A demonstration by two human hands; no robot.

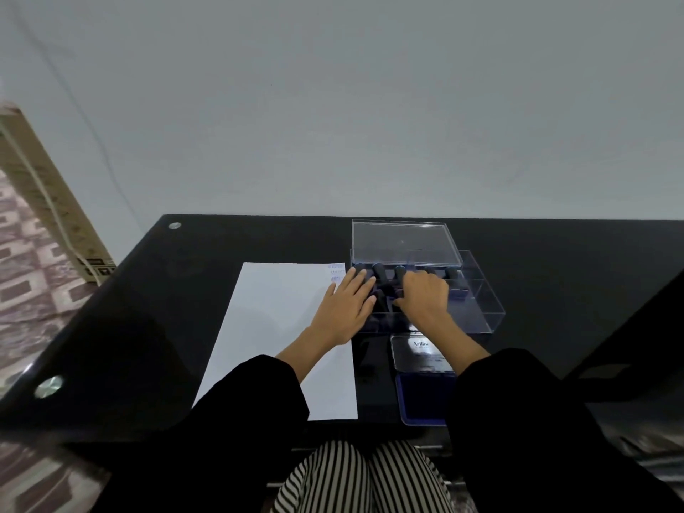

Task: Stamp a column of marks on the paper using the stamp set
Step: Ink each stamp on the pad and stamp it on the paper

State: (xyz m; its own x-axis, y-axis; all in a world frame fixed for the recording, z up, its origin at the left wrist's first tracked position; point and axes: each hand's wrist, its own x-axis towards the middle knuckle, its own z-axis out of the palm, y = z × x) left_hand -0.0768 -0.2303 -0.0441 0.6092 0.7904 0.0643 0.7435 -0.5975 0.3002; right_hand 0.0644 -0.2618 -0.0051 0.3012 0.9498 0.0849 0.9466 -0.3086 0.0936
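Striped knees [333, 475] below the worktop [185, 290]; choosing a stamp from the clear case [481, 309]
Fingers straight, the left hand [344, 309] rests flat on the paper [281, 327] at its right edge. The right hand [425, 294] curls down among the dark stamps [379, 270], its grip hidden. A few faint marks [337, 272] sit at the paper's top right corner. Next move, probably: ink a stamp on the open pad [425, 398]

Glossy black glass table [148, 327] against plain grey wall [333, 105]. Round metal fittings [174, 225] at its two left corners. Long tan cardboard box [44, 194] leans beyond left edge. My striped trousers [333, 475] below near edge.
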